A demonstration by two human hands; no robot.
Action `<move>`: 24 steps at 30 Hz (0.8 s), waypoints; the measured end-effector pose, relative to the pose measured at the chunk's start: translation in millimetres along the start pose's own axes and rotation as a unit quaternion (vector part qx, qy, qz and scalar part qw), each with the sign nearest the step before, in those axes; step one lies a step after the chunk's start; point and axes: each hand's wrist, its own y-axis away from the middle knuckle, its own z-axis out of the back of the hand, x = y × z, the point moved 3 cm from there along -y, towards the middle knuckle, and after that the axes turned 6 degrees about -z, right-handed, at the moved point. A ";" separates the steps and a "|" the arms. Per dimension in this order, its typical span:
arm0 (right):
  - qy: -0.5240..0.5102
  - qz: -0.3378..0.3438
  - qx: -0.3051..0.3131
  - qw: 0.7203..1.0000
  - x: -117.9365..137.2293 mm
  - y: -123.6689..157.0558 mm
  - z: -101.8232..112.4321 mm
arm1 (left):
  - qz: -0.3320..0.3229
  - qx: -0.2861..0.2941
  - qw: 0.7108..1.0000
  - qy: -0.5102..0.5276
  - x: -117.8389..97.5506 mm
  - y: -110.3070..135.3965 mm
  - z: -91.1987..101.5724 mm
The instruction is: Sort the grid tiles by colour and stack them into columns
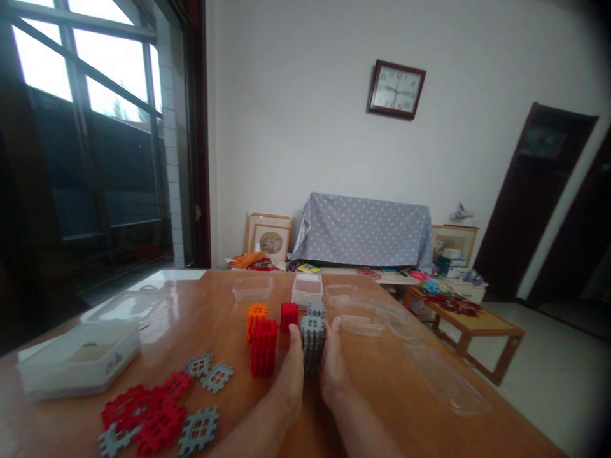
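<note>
Both my hands press on a grey block (312, 342) built of waffle-like plastic tiles, standing on the wooden table (382, 394). My left hand (291, 375) is closed against its left side and my right hand (333, 366) against its right side. To the left of it stands a taller red block (264, 346). Behind are an orange block (256, 317), a small red block (289, 315) and another grey block (316, 310). Loose red tiles (147, 416) and grey tiles (210, 375) lie flat at the near left.
A white plastic box (79, 362) sits at the left edge, with its clear lid (126, 306) behind. Several clear containers (252, 287) and lids (443, 381) lie at the back and right. A low wooden table (470, 321) stands beyond the right edge.
</note>
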 end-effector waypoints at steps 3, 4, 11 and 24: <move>-0.007 -0.010 -0.007 1.000 0.3 -0.5 0.7 | 0.004 -0.024 1.000 -0.004 -4.0 1.6 -2.0; -0.009 -0.010 -0.009 1.000 0.6 -0.6 0.7 | 0.004 -0.035 0.999 -0.009 -5.2 2.1 -2.2; -0.008 -0.009 0.005 1.000 -1.5 0.6 -1.0 | -0.003 -0.038 0.999 -0.019 -5.2 2.6 -2.8; -0.007 -0.005 -0.011 1.000 0.9 -0.5 0.5 | -0.024 0.002 0.999 -0.034 -2.4 2.1 -1.0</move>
